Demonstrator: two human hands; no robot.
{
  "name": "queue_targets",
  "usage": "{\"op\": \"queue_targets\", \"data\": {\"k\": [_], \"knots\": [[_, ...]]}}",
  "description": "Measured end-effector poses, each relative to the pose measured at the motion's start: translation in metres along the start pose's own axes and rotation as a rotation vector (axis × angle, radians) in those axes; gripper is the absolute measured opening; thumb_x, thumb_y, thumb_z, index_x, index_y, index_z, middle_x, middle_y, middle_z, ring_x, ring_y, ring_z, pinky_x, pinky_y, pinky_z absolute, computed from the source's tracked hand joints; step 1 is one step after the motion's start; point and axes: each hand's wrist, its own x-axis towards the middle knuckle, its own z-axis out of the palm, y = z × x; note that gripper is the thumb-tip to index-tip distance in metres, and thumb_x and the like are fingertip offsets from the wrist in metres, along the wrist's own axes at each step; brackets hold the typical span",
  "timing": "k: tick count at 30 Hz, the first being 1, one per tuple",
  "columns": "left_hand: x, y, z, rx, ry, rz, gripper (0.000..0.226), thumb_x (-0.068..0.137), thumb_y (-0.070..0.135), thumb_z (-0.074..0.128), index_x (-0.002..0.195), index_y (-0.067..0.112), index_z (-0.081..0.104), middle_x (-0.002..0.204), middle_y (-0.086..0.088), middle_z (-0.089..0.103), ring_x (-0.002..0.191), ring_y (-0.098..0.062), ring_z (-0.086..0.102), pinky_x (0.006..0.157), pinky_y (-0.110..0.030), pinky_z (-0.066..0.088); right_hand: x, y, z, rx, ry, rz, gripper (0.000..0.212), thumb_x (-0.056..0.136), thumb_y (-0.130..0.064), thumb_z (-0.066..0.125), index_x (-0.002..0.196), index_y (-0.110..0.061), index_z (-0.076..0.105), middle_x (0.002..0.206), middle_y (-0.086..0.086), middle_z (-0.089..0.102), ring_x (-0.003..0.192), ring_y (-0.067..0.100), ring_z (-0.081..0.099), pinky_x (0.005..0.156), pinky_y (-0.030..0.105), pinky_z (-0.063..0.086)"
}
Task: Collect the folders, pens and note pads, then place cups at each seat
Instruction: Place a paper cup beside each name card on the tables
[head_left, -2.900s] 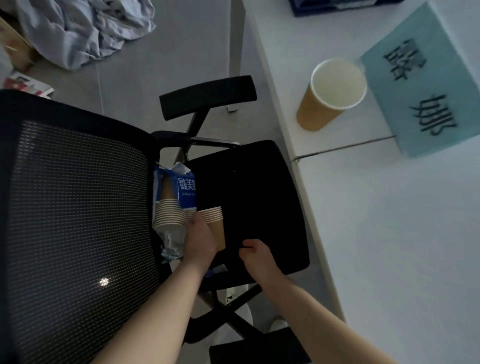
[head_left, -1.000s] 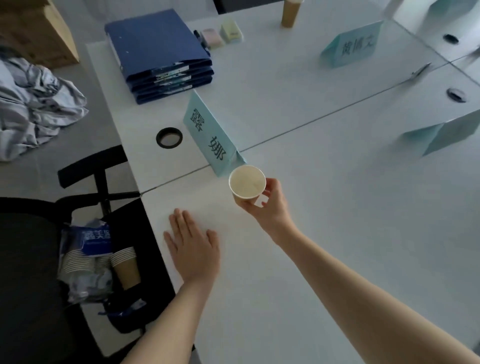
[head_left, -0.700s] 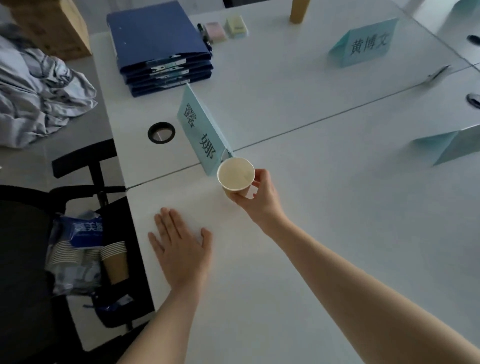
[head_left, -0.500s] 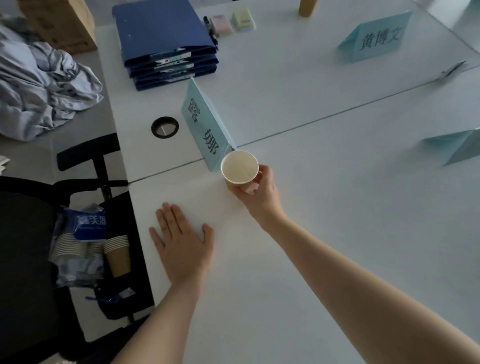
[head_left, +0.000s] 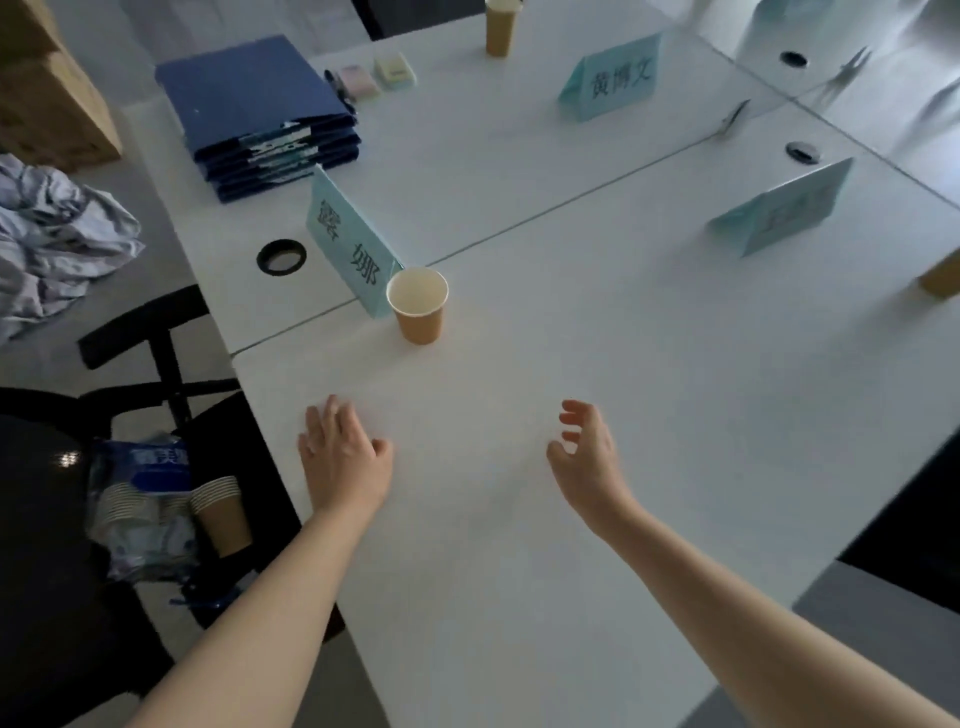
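Left hand (head_left: 343, 462): flat on table (head_left: 675, 389), empty.
Right hand (head_left: 587, 462): fingers loosely spread, empty.
Paper cup (head_left: 417, 305): upright, ahead between both hands, untouched.

On the bench (head_left: 649, 389), a paper cup (head_left: 417, 305) stands just right of a name card (head_left: 349, 244), the folder stack (head_left: 260, 117) lying behind them.

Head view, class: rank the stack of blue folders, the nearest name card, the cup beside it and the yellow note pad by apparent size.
1. stack of blue folders
2. nearest name card
3. cup
4. yellow note pad, though it lies farthest, so it may look smaller than it is.
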Motion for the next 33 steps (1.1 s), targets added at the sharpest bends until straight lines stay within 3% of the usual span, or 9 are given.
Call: {"op": "queue_targets", "data": {"k": [3,8,14,20,24,28,31,33], "knots": [[-0.047,0.018,-0.016,-0.122,0.073,0.205,0.043,0.071,-0.003,0.066,0.114,-0.009,0.061,0.132,-0.027,0.055,0.129,-0.046,0.045,0.109,-0.053,0.037,-0.05,0.018,-0.036,0.013,0.057,0.07,0.041,0.089,-0.005,0.053,0.129,-0.011,0.047,0.125,0.005,0.054,0.104,0.018,0.057,0.094,0.035,0.047],[-0.128,0.086,-0.05,-0.316,0.102,0.412,0.038,0.074,-0.008,0.061,0.111,-0.001,0.064,0.124,-0.017,0.061,0.125,-0.033,0.048,0.107,-0.038,0.038,-0.12,0.047,-0.101,0.078,0.118,0.139,0.034,0.093,-0.01,0.05,0.126,-0.015,0.049,0.119,-0.002,0.057,0.1,0.014,0.057,0.08,0.027,0.046],[-0.222,0.182,-0.05,-0.457,0.005,0.435,0.038,0.081,-0.002,0.057,0.118,0.008,0.061,0.118,-0.012,0.06,0.123,-0.025,0.046,0.097,-0.028,0.038,-0.178,0.095,-0.18,0.092,0.206,0.121,0.032,0.089,-0.007,0.055,0.12,-0.015,0.053,0.111,-0.004,0.06,0.103,0.013,0.06,0.081,0.021,0.044],[-0.32,0.28,-0.001,-0.5,-0.076,0.428,0.033,0.087,0.004,0.056,0.119,0.011,0.059,0.121,-0.006,0.06,0.121,-0.021,0.045,0.081,-0.009,0.026,-0.215,0.161,-0.288,0.095,0.298,0.062,0.03,0.088,-0.005,0.059,0.115,-0.016,0.056,0.109,-0.004,0.06,0.102,0.01,0.061,0.091,0.035,0.052],[-0.383,0.347,0.04,-0.548,-0.145,0.377,0.029,0.089,0.006,0.054,0.118,0.014,0.058,0.116,0.002,0.061,0.113,-0.016,0.047,0.081,-0.014,0.032,-0.228,0.213,-0.375,0.104,0.334,0.05,0.028,0.088,-0.005,0.056,0.109,-0.023,0.053,0.106,-0.002,0.062,0.1,0.013,0.062,0.087,0.035,0.053],[-0.429,0.407,0.064,-0.597,-0.191,0.368,0.032,0.088,0.008,0.055,0.118,0.018,0.057,0.113,0.004,0.061,0.106,-0.012,0.051,0.083,-0.024,0.041,-0.227,0.252,-0.448,0.102,0.338,0.089,0.026,0.091,-0.007,0.055,0.115,-0.016,0.056,0.107,0.0,0.064,0.101,0.014,0.062,0.087,0.03,0.051],[-0.439,0.44,0.073,-0.601,-0.221,0.365,0.032,0.09,0.01,0.053,0.119,0.022,0.055,0.112,0.007,0.058,0.095,-0.001,0.048,0.072,-0.014,0.038,-0.214,0.268,-0.484,0.097,0.327,0.1,0.026,0.092,-0.009,0.054,0.117,-0.015,0.056,0.107,-0.001,0.065,0.1,0.012,0.061,0.088,0.027,0.05],[-0.435,0.462,0.08,-0.59,-0.209,0.379,0.031,0.091,0.011,0.053,0.12,0.021,0.055,0.11,0.009,0.059,0.097,-0.002,0.046,0.067,-0.008,0.035,-0.196,0.276,-0.503,0.093,0.315,0.094,0.025,0.092,-0.009,0.055,0.117,-0.014,0.057,0.108,-0.001,0.064,0.1,0.012,0.061,0.089,0.029,0.05]]}}
